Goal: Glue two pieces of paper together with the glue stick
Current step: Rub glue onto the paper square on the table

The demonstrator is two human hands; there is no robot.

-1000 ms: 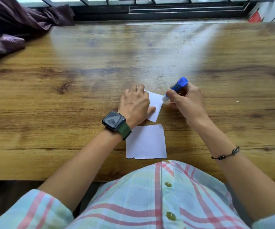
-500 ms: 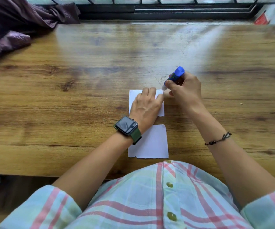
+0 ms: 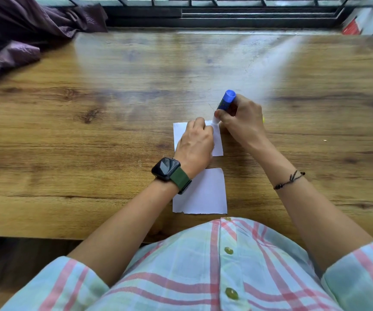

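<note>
Two white paper squares lie on the wooden table. The far paper is pinned flat under my left hand, whose fingers press down on it. My right hand grips a blue glue stick, tilted, with its white tip touching the far paper's top right corner. The near paper lies flat by the table's front edge, its left part under my left wrist with the watch.
A dark purple cloth is heaped at the table's far left corner. A window frame with bars runs along the far edge. A red object sits at the far right.
My left hand straightened the far paper and now presses it flat. My right hand moved the glue stick up to the paper's top right corner.
</note>
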